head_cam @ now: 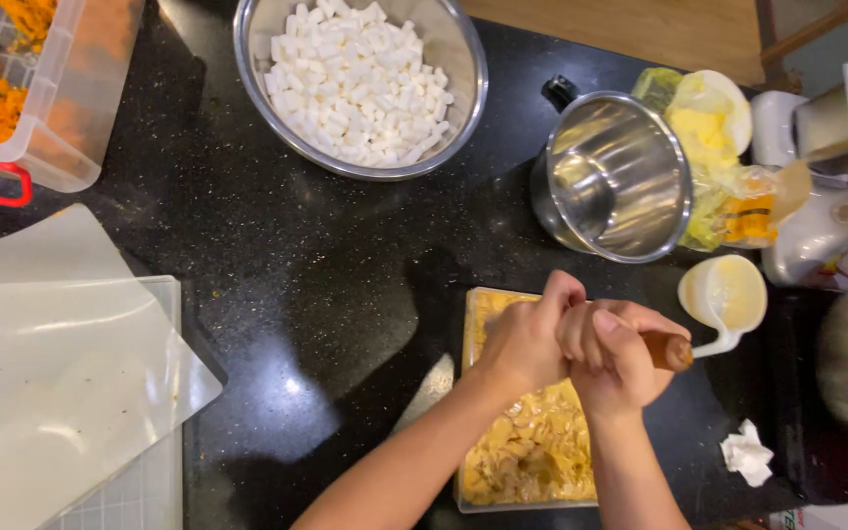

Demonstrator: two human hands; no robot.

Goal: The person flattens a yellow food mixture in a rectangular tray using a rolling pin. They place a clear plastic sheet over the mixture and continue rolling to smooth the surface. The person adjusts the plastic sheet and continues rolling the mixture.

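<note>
Both my hands are closed together over a rectangular tray (470,324) filled with a yellow, lumpy mixture (532,447). My right hand (620,358) grips a wooden handle (667,350) whose brown end sticks out to the right. My left hand (527,339) is clamped against the right one, fingers curled around the same handle. The tool's working end is hidden under my hands.
A steel bowl of white cubes (360,79) sits at the top. An empty steel pot (615,177) stands right of it, with a plastic bag (714,147), a small white cup (725,294) and a crumpled tissue (746,453). A clear bin (66,93) and translucent sheets (61,363) lie left.
</note>
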